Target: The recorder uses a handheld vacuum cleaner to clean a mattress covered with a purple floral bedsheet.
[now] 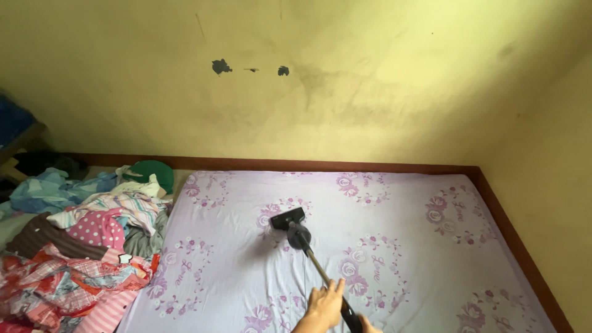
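A vacuum wand [316, 264] runs from the bottom middle of the head view up to a black nozzle [289, 218] that rests flat on a lilac mattress [394, 246] printed with purple roses. My left hand [325, 304] wraps the wand near the bottom edge, fingers curled around it. Only a sliver of my right hand [367, 325] shows just below and to the right on the wand's black handle; whether it grips is unclear.
A heap of mixed clothes [80, 246] lies on the floor left of the mattress, with a green round thing [151, 171] at its far end. Yellow stained walls [345, 86] with a brown skirting [308, 164] close the far and right sides.
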